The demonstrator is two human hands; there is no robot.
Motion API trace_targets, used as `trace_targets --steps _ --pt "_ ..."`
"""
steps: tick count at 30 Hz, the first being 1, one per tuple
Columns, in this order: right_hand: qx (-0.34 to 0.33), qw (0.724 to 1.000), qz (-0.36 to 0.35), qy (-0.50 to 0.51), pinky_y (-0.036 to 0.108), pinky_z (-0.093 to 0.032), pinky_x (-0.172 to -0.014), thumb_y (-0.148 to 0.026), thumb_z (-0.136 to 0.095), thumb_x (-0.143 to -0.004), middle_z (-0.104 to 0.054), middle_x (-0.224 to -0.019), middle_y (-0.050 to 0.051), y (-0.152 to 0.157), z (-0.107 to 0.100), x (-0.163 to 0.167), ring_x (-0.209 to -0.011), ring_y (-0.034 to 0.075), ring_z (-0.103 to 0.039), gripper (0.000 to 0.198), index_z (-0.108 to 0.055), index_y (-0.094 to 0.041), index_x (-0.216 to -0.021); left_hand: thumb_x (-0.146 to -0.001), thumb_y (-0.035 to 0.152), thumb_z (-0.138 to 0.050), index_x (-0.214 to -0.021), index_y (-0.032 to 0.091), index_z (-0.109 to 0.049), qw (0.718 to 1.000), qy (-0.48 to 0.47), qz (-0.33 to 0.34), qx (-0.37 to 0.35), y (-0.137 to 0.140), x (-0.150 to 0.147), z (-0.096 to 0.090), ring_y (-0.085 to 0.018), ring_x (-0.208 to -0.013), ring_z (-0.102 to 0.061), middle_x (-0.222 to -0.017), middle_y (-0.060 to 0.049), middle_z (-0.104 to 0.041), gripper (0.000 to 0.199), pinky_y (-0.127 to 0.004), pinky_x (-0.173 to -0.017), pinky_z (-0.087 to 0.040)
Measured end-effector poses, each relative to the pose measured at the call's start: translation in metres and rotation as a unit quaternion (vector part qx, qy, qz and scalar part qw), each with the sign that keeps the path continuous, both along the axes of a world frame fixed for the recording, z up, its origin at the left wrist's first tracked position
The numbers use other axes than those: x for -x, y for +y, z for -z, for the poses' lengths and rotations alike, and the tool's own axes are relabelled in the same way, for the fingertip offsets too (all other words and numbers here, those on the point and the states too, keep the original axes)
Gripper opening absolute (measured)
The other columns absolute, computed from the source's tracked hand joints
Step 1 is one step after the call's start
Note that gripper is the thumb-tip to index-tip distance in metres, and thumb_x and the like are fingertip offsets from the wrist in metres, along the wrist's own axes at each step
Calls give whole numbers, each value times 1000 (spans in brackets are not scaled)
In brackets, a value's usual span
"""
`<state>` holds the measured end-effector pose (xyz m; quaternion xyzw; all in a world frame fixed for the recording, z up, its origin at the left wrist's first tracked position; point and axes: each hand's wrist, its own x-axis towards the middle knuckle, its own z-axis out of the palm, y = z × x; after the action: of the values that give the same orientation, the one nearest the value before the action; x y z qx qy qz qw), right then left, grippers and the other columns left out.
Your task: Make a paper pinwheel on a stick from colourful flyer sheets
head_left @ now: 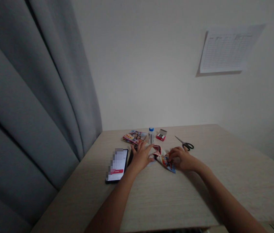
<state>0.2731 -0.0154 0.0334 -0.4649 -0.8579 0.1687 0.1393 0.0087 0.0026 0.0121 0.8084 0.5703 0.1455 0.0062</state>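
Note:
A crumpled, folded piece of colourful printed paper lies on the table between my two hands. My left hand rests at its left end, fingers spread, with thumb and index finger apart beside the paper. The fingers of my right hand are curled and pinch the paper's right edge. A phone with a lit screen lies left of my left hand. Something dark shows between the phone and that hand, too covered to name.
Behind my hands are a stack of printed magazines or leaflets, a white bottle with a blue cap and a small open red box. Black-handled scissors lie right. A grey curtain hangs along the left edge of the table.

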Motion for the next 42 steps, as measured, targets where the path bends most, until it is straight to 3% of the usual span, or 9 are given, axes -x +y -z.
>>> trace_targets --steps 5,15,25,33,42 --pt "9 1000 5 -4 71 -8 -115 -27 -74 -68 -67 -123 7 -4 -5 1 -130 36 -48 32 -76 -31 -100 -84 42 -73 -147 41 -43 1000 6 -13 -16 1 -2 1 -40 -150 -18 -161 -7 -32 70 -81 -110 -3" --pt "-24 1000 18 -1 77 -7 -111 -15 -59 -73 -68 -116 8 -2 3 7 -124 34 -53 36 -75 -30 -101 -85 42 -72 -146 38 -45 1000 10 -10 -23 -2 -1 -1 -38 -149 -21 -159 -10 -36 67 -81 -110 -4" --pt "-8 1000 19 3 77 1 -111 -10 -54 -76 -70 -114 7 2 5 7 -123 32 -54 36 -78 -30 -95 -85 42 -72 -144 38 -46 1000 -2 -23 -18 -1 -1 -1 -38 -148 -24 -159 -9 -36 64 -82 -109 -7" --pt "1 999 21 27 68 -9 -117 -26 -58 -87 -69 -115 9 4 5 6 -124 32 -52 20 -77 -26 -94 -92 46 -62 -142 37 -51 998 -64 -29 -9 2 -4 -1 -35 -147 -28 -156 -8 -42 51 -77 -113 -10" --pt "-2 1000 13 23 61 -14 -117 -33 -56 -93 -70 -113 9 10 16 10 -122 29 -53 23 -76 -24 -97 -88 58 -62 -133 32 -59 991 -123 -32 -37 -7 -23 3 -33 -138 -40 -145 -9 -53 52 -67 -118 -12"
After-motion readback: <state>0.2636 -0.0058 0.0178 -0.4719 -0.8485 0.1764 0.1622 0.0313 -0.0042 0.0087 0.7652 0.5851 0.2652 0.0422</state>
